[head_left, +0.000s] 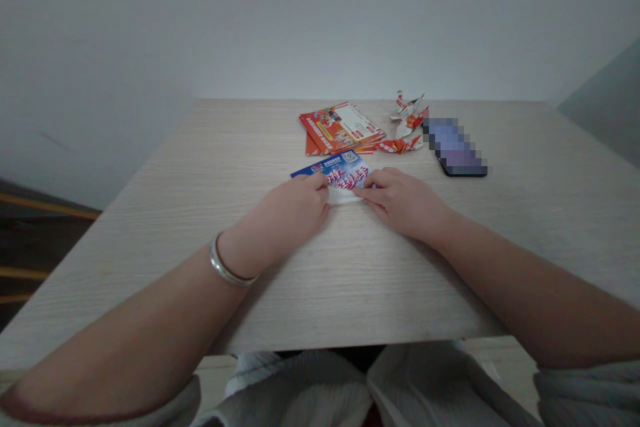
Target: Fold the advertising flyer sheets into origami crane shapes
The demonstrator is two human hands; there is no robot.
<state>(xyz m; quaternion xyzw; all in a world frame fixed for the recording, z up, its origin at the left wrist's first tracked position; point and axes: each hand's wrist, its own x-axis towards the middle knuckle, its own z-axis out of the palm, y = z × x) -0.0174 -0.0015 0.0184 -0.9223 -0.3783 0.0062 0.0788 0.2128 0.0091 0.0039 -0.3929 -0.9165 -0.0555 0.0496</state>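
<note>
A blue printed leaflet [345,170] with pink lettering and a QR code lies on the table in front of me. Its near edge is turned up, showing a white strip of the reverse side. My left hand [303,203] has its fingers closed on the leaflet's left part, and a silver bangle circles that wrist. At the right part of the same edge, my right hand [397,200] pinches the paper between thumb and fingers. Both hands rest low against the tabletop. The fingertips partly cover the leaflet's lower corners.
Beyond the leaflet lies a stack of orange-and-white flyers [340,130]. Folded paper pieces [407,123] in red and white stand to its right. A phone [457,147] with a blurred screen lies farther right. The wooden table [200,167] meets a wall at the back.
</note>
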